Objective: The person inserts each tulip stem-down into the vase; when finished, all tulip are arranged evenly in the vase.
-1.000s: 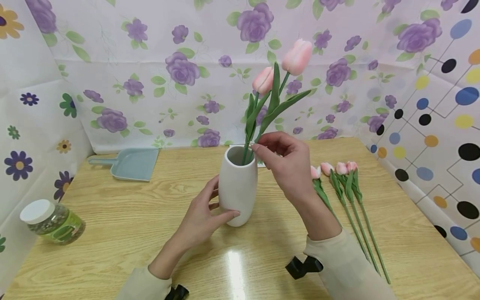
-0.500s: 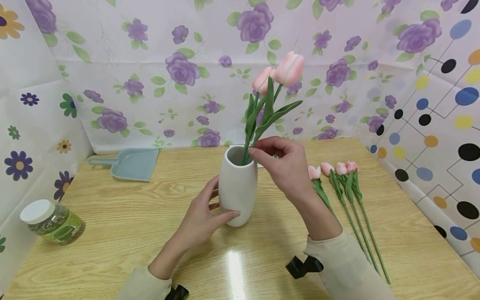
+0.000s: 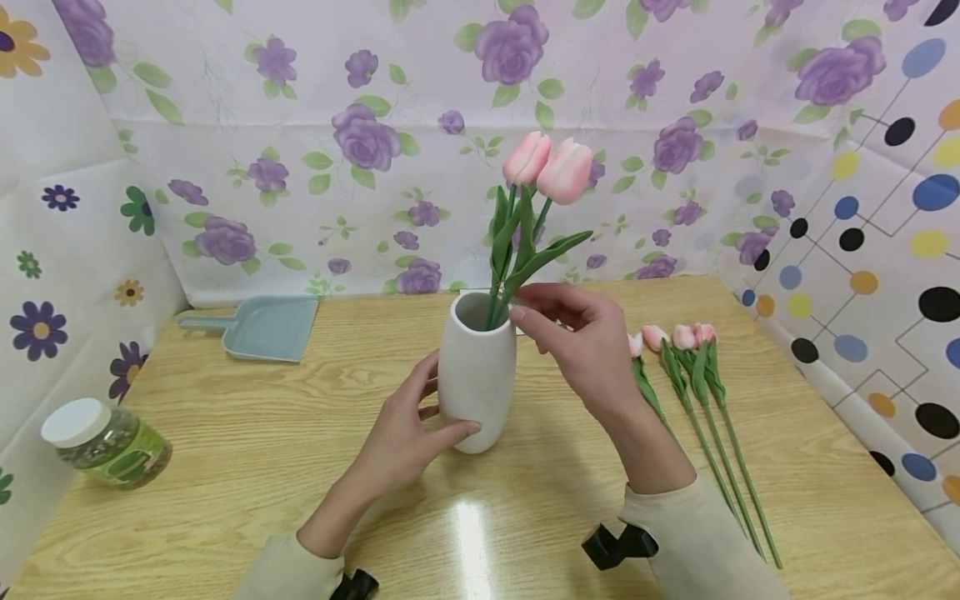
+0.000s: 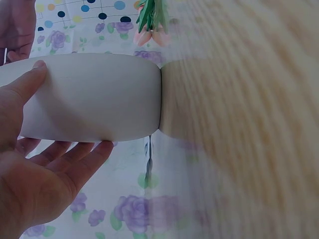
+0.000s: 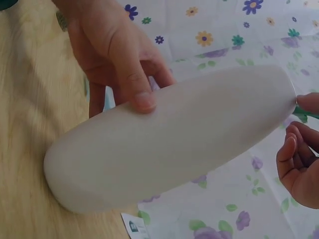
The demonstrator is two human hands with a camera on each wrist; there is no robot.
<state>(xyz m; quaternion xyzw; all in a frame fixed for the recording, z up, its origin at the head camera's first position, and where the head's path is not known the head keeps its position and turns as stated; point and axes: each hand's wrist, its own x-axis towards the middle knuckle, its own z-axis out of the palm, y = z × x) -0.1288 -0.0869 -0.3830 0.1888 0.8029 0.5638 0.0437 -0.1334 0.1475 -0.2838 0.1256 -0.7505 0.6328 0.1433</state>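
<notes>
Tulips [image 3: 547,171], two of them, stand with their stems in the white vase [image 3: 476,375] at the middle of the table [image 3: 225,467], their long axes running nearly upright and leaning a little to the right. The right hand [image 3: 581,337] sits just right of the vase mouth, fingers curled, pinching the green stem [image 3: 501,296] where it enters the rim; the stem rises up and away from that hand. The left hand [image 3: 408,425] holds the vase body from the left, thumb across the front and fingers behind. Four more tulips [image 3: 693,375] lie flat on the table to the right, heads pointing away from the person, nearer to the right hand than to the left.
</notes>
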